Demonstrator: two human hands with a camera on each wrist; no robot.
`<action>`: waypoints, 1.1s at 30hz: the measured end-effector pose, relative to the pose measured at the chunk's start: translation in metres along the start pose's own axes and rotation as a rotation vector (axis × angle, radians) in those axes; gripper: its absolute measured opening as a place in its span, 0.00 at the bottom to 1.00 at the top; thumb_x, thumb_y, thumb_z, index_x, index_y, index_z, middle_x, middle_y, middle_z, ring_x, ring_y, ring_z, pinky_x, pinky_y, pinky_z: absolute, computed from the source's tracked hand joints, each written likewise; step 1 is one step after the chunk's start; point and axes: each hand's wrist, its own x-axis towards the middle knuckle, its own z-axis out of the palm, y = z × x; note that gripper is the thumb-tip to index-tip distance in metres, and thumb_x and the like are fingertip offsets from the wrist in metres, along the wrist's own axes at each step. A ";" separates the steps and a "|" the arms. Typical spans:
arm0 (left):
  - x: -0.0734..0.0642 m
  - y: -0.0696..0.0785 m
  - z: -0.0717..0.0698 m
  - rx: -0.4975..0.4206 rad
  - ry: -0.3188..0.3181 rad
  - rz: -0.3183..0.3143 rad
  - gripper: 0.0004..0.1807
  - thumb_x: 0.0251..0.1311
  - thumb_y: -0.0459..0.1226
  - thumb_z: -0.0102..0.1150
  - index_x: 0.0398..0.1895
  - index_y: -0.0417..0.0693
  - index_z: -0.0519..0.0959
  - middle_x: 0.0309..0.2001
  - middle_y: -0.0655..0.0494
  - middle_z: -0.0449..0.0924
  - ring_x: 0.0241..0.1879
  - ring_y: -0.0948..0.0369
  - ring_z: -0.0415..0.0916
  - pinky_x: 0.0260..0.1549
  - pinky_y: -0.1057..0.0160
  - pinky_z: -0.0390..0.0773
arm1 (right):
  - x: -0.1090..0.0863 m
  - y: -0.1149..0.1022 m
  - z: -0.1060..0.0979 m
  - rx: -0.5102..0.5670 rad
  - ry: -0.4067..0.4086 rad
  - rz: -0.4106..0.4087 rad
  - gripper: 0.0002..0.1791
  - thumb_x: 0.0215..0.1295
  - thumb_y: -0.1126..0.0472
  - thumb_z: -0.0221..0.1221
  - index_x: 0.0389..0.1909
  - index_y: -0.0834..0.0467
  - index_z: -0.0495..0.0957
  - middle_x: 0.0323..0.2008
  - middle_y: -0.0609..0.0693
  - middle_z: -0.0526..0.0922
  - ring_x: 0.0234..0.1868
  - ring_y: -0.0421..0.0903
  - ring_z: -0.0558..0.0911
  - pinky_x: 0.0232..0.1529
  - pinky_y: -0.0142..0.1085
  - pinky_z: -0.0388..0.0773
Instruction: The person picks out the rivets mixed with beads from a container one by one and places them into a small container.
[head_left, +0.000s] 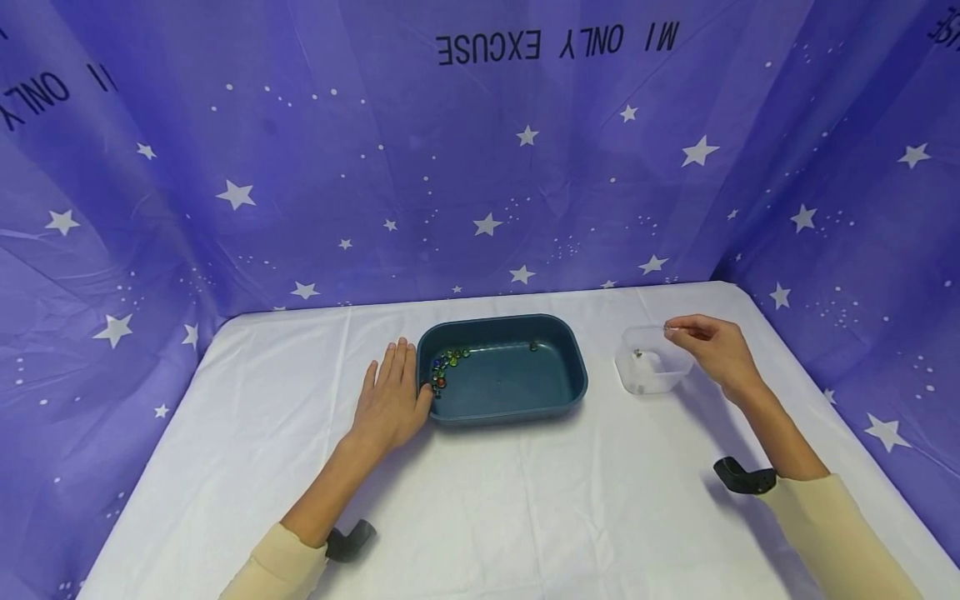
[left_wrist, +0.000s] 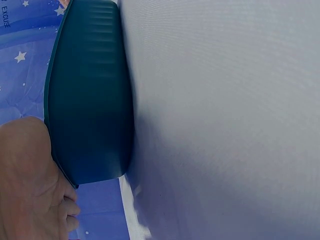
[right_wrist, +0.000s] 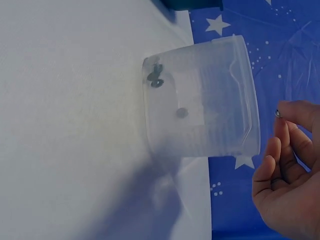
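A dark teal plastic tub (head_left: 502, 412) stands on the white cloth with several coloured glass marbles (head_left: 450, 359) gathered at its left end. One darker marble (head_left: 534, 346) lies near its back wall. My left hand (head_left: 392, 402) rests against the tub's left side, fingers straight, thumb over the rim. To the right is a clear plastic box (right_wrist: 210, 100) with several small dark round pieces (right_wrist: 156, 76) at its bottom. Above the box's right rim, my right hand (head_left: 708, 348) pinches a small shiny marble (right_wrist: 278, 113) between thumb and index finger; fingertips partly cover it.
A white cloth (head_left: 510, 508) covers the table. Purple star-printed curtains (head_left: 420, 167) hang behind and along both sides. Dark camera mounts (head_left: 742, 477) are strapped to both wrists over cream sleeves (head_left: 832, 525).
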 end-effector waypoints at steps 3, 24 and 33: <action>0.000 0.000 0.000 0.003 -0.001 0.001 0.39 0.74 0.45 0.43 0.77 0.30 0.46 0.78 0.36 0.42 0.77 0.44 0.37 0.71 0.40 0.40 | -0.001 0.003 -0.002 -0.007 0.008 0.015 0.22 0.68 0.57 0.64 0.52 0.71 0.80 0.32 0.35 0.82 0.35 0.32 0.76 0.34 0.22 0.72; -0.001 0.001 -0.001 0.000 0.008 0.005 0.38 0.74 0.45 0.42 0.77 0.29 0.47 0.78 0.36 0.42 0.77 0.43 0.39 0.71 0.40 0.40 | -0.005 0.008 -0.004 -0.007 -0.017 0.062 0.22 0.68 0.55 0.64 0.52 0.70 0.80 0.30 0.38 0.79 0.34 0.36 0.73 0.32 0.26 0.70; 0.000 0.000 0.000 0.005 -0.001 0.000 0.39 0.74 0.45 0.43 0.77 0.30 0.46 0.78 0.37 0.41 0.77 0.44 0.38 0.71 0.40 0.40 | -0.005 0.009 -0.006 -0.001 -0.021 0.062 0.22 0.69 0.57 0.63 0.54 0.71 0.79 0.30 0.38 0.80 0.35 0.36 0.73 0.32 0.26 0.70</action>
